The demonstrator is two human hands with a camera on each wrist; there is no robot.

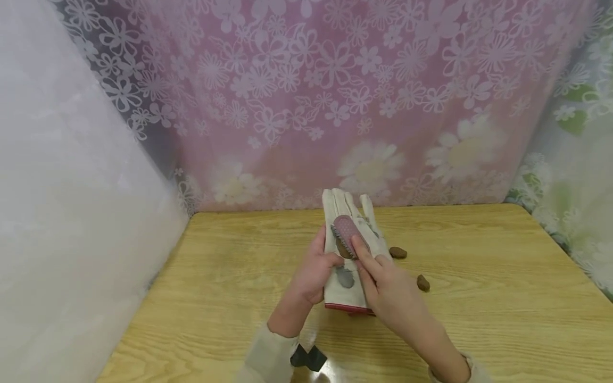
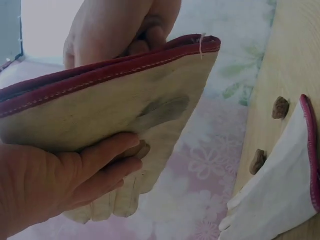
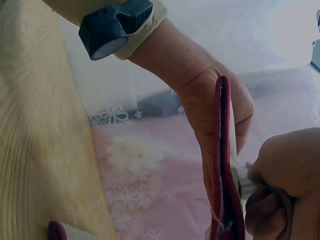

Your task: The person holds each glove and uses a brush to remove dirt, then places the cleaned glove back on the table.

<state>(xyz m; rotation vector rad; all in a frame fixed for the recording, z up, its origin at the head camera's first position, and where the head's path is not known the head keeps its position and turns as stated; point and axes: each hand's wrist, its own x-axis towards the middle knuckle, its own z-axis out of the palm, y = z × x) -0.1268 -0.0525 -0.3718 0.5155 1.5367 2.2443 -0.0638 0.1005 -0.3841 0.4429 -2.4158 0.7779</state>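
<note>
A white work glove point(image 1: 346, 297) with a red-edged cuff is held up above the table, fingers pointing away. My left hand point(image 1: 306, 274) grips it along its left side, thumb on top; in the left wrist view, fingers of that hand point(image 2: 55, 182) lie against the glove's other face. A pink brush point(image 1: 347, 227) with grey bristles rests against the glove over a brown patch, and my right hand point(image 1: 395, 295) holds it, forefinger along its back. Grey smudges mark the glove's cloth. In the right wrist view the cuff point(image 3: 220, 165) appears edge-on beside the right hand point(image 3: 287, 180).
Two brown lumps point(image 1: 398, 252) lie on the wooden table point(image 1: 220, 298) right of the glove. The left wrist view shows a second white glove point(image 2: 285, 180) lying near them. Flowered curtain point(image 1: 297, 106) hangs behind the table, with pale sheeting point(image 1: 72, 186) at the left.
</note>
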